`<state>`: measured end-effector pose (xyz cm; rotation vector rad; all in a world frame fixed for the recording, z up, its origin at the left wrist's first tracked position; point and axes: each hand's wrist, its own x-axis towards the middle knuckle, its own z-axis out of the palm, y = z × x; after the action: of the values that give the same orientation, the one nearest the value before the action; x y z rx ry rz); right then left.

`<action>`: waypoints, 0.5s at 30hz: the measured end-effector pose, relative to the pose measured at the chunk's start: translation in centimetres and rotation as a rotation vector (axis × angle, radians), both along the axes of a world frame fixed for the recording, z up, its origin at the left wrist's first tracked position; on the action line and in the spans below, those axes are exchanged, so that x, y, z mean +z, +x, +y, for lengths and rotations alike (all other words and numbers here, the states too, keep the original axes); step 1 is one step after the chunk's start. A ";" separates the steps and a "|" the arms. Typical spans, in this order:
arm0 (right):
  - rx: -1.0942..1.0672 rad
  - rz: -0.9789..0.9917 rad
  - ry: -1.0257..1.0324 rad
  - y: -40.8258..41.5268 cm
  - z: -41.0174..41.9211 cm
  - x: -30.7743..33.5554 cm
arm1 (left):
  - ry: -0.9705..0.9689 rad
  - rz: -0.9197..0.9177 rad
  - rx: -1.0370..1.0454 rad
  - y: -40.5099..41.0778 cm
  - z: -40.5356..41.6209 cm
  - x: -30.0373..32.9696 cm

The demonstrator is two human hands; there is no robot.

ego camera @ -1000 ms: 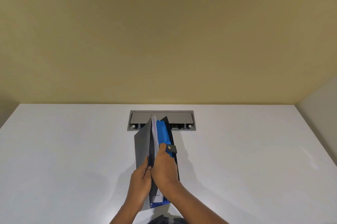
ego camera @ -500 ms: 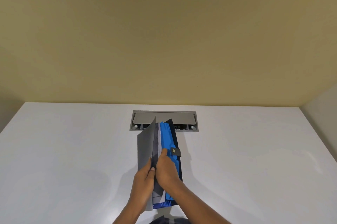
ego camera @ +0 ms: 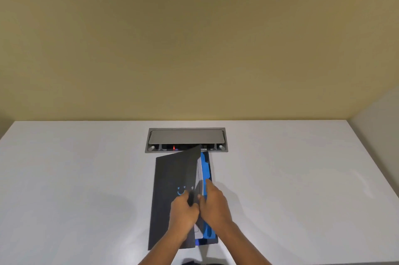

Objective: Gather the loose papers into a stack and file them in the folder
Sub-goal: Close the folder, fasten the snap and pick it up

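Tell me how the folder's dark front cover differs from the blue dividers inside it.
The dark cover is charcoal grey with a small blue logo; the blue dividers are plain bright blue. The cover shows a broad face, tilted up; the dividers show only as a narrow strip. The left hand grips the cover; the right hand rests on the dividers. Both belong to one folder.

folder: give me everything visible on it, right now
The folder lies on the white desk, just in front of the grey cable box. Its dark grey cover, with a small blue mark, is partly raised over blue inner pockets and white papers. The left hand grips the cover's edge; the right hand rests on the pockets.
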<state>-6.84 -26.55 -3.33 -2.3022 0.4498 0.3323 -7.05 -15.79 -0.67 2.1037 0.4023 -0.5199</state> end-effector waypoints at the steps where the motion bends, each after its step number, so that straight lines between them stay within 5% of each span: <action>1: 0.014 0.005 0.014 -0.3 -0.8 -0.4 | 0.017 0.000 -0.010 0.0 -0.6 -0.5; 15: -0.041 -0.031 0.014 -4.2 -7.6 -4.4 | 0.593 0.173 -0.421 -1.1 -5.0 -8.1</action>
<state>-11.08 -34.10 -7.78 -2.2782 0.4765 0.2783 -8.12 -20.76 -8.82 2.7493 0.2219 -0.9177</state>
